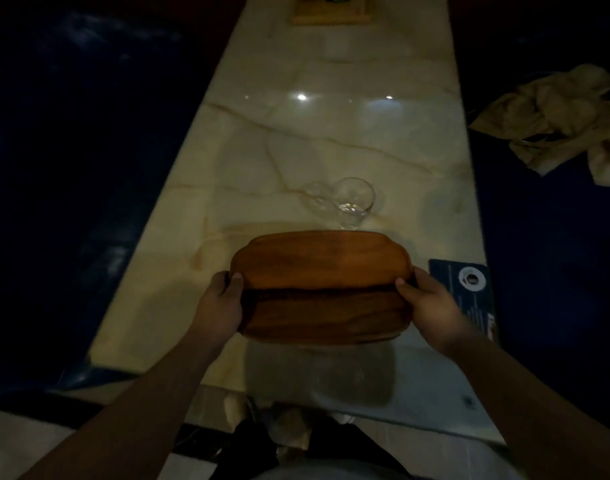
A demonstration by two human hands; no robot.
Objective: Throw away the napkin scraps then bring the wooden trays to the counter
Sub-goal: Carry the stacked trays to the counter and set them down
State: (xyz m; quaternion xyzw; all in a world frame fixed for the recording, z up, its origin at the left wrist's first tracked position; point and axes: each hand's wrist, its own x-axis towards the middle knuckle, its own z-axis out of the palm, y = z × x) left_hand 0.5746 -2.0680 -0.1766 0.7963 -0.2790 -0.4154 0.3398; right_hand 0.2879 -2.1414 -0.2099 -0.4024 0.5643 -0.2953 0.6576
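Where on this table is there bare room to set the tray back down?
The widest bare stretch of table lies between the glass and the far wooden stand. It is tighter near the tray, with the glass just beyond and a card beside the right hand.

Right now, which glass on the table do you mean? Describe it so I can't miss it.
On the long marble table, look just beyond the wooden tray held by both hands. The clear empty glass stands there, the only transparent thing nearby.
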